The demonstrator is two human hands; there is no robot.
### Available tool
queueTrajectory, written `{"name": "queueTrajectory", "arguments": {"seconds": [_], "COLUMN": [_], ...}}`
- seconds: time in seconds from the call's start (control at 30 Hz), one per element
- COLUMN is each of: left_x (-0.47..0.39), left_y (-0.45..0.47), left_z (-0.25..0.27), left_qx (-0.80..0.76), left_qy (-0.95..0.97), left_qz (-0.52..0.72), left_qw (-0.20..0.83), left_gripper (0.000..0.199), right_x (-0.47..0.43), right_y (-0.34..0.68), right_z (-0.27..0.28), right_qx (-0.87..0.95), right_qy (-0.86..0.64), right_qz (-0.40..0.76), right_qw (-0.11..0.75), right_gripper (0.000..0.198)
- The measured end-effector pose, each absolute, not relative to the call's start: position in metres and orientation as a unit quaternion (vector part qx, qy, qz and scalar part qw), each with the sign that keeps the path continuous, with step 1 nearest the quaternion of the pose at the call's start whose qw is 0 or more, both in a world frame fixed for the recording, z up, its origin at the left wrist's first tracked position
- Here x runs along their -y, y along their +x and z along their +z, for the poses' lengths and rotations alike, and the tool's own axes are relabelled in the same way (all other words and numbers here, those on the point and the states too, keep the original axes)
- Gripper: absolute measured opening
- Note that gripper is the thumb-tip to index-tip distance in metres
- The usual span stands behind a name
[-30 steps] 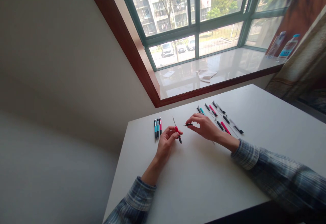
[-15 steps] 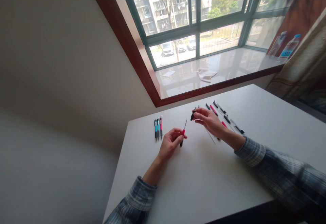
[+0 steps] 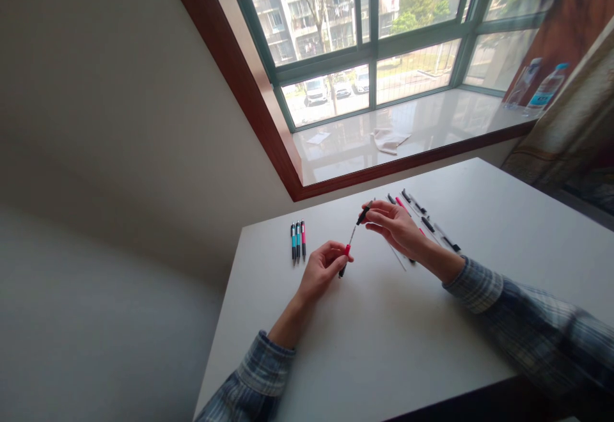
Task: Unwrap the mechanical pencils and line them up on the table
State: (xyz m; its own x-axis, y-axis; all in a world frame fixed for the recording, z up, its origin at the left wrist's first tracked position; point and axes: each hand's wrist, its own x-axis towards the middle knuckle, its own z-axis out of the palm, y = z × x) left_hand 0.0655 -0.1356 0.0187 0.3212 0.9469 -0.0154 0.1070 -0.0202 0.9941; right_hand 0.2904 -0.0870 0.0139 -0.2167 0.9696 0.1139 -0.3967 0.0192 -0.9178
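My left hand point(image 3: 322, 270) pinches a pink pen barrel point(image 3: 346, 250) with a dark lower end, above the white table point(image 3: 384, 332). A thin refill with what looks like a spring point(image 3: 353, 235) sticks up out of the barrel. In the fingers of my right hand point(image 3: 394, 225) is a black pen part point(image 3: 364, 213), tilted, its lower end at the tip of the refill. Whether it has slid over the refill I cannot tell. Three whole pens point(image 3: 298, 242), two blue and one pink, lie side by side left of my left hand.
Several loose pen parts point(image 3: 426, 224), black, pink and clear, lie beyond and under my right forearm. A thin refill point(image 3: 397, 258) rests below my right hand. Behind the table is a window sill point(image 3: 345, 153) with a cloth point(image 3: 389, 140) and plastic bottles point(image 3: 544, 93).
The black pen part in my right hand has tilted and come down to the refill's tip. My left hand has stayed nearly still with the pink barrel.
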Motion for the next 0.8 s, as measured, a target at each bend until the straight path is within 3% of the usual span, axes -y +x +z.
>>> {"name": "queueTrajectory", "arguments": {"seconds": [0.8], "left_x": [0.1365], "left_y": [0.0669], "left_z": [0.0258], "left_qx": [-0.44], "left_qy": [0.6], "left_qz": [0.375], "left_qw": [0.553], "left_gripper": [0.024], "right_x": [0.0971], "right_y": [0.2857], "right_z": [0.018], "right_qx": [0.558], "right_qy": [-0.312], "right_qz": [0.605], "right_qw": [0.474], "right_gripper": [0.031]}}
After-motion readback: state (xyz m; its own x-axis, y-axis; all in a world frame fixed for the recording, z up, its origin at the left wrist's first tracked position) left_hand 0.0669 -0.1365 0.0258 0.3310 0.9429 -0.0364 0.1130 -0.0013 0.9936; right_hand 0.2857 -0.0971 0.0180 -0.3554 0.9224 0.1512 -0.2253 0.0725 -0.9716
